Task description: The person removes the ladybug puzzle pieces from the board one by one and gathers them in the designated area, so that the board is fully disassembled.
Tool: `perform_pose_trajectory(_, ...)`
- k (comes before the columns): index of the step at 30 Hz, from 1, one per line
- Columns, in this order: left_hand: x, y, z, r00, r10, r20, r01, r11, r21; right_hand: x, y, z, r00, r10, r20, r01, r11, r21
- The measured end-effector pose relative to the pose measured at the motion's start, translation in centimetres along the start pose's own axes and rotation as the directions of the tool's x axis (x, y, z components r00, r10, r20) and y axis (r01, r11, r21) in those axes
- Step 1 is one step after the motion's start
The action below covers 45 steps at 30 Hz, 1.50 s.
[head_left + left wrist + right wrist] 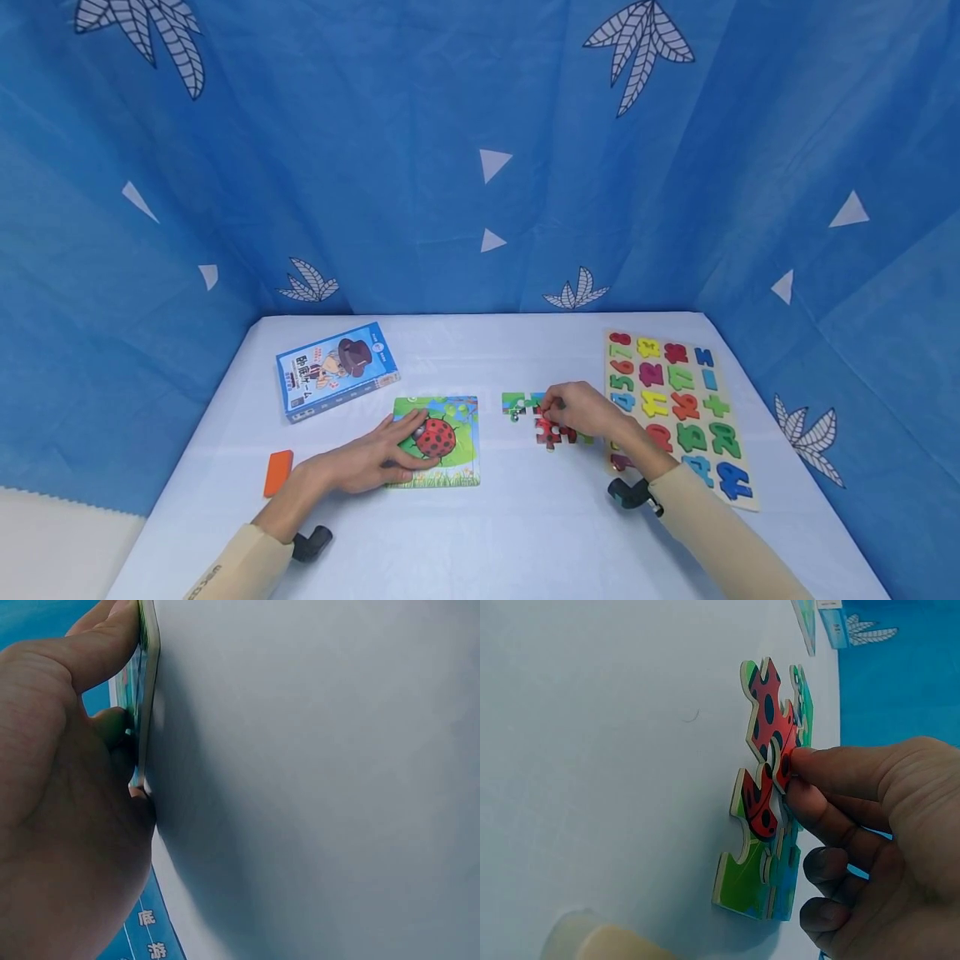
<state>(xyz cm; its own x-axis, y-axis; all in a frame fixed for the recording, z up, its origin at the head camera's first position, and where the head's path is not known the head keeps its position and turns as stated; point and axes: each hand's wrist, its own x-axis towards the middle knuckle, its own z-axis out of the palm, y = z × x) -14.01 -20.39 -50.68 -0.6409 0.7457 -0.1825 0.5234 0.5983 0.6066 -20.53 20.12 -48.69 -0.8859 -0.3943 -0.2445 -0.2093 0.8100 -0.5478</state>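
Note:
My left hand (375, 454) rests on a square ladybug puzzle board (465, 433), thumb and fingers spread over its picture. In the left wrist view the board's edge (150, 697) shows beside the fingers. To the right, my right hand (588, 410) pinches a red spotted puzzle piece (783, 754) between thumb and finger, over a group of loose pieces. Among these, a red body piece (766, 712), a red rounded piece (759, 802) and a green piece (739, 889) show in the right wrist view. The hand hides part of the group in the head view.
A blue game box (337, 371) lies at the back left. Near my left forearm lies an orange block (278, 473). A board of coloured numbers (678, 408) lies at the right, partly beneath my right forearm. Blue cloth (435, 167) encloses the white table (480, 542).

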Motion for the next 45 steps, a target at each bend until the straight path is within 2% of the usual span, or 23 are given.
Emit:
perform_pose_trajectory(7, 0.0, 0.2, -0.1, 1.000, 0.004, -0.006, -0.004, 1.000, 0.012, 0.0, -0.1, 0.0, 1.000, 0.012, -0.013, -0.012, 1.000, -0.002)
perform_pose_trajectory(12, -0.1, 0.4, -0.2, 1.000, 0.006, -0.010, -0.006, 1.000, 0.006, 0.0, -0.1, 0.2, 1.000, -0.010, -0.022, 0.009, 1.000, -0.009)
perform_pose_trajectory(32, -0.1, 0.4, 0.0, 0.999, 0.018, -0.052, -0.016, 1.000, 0.026, 0.1, 0.2, 0.4, 1.000, 0.003, -0.009, -0.003, 1.000, -0.025)
perform_pose_trajectory(38, 0.0, 0.4, -0.1, 0.995, 0.024, -0.093, -0.016, 0.997, 0.080, 0.1, -0.3, 0.2, 0.998, -0.036, -0.059, 0.035, 0.999, -0.024)
perform_pose_trajectory(45, -0.2, 0.3, -0.2, 0.989, 0.003, -0.146, 0.011, 0.996, 0.091, 0.8, -2.5, 1.1, 0.991, -0.108, -0.079, 0.110, 0.994, 0.026)
